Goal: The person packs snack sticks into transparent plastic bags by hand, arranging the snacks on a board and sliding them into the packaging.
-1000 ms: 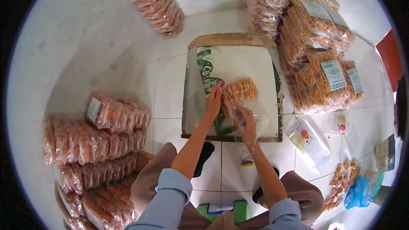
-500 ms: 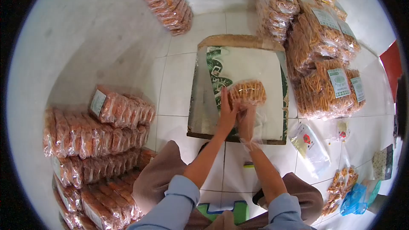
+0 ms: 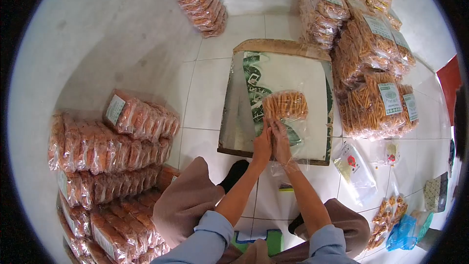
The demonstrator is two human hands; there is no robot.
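A clear plastic bag (image 3: 302,139) lies on the board-topped low stand (image 3: 320,83), with a bundle of thin brown snack sticks (image 3: 286,105) in its far end. My right hand (image 3: 281,142) lies flat with fingers stretched toward the sticks, and the bag's loose film reaches over it to the wrist. Close beside it, my left hand (image 3: 263,144) has its fingers drawn together at the bag's left edge, just below the sticks. Its fingertips are partly hidden against the film and the other hand.
Packed brown snack bags are piled at the left (image 3: 97,151), and a small stack (image 3: 200,5) stands by the wall. Labelled stick-snack bags (image 3: 376,98) rise at the right. Flat plastic bags (image 3: 356,166), loose sticks (image 3: 386,220) and a blue bag (image 3: 401,232) lie on the floor.
Both hands have drawn back toward me, off the sticks. My left hand has gone from spread fingers at the bundle's side to fingers together beside my right hand. The bundle lies flatter.
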